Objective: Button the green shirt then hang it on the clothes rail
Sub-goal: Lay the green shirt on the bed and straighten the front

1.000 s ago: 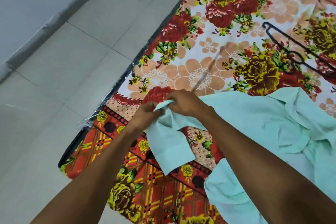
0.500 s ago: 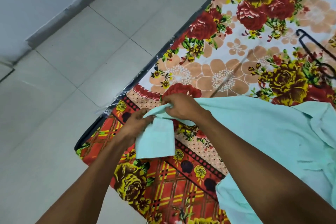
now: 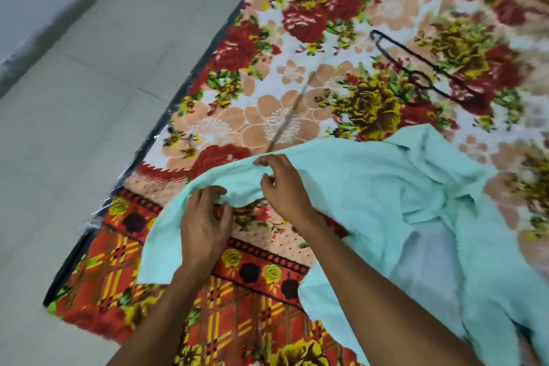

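Green shirt (image 3: 371,187) R side cut off, buttons not visible.

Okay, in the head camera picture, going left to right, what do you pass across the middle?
Tiled floor → floral blanket → left hand → right hand → black hanger → green shirt's collar.
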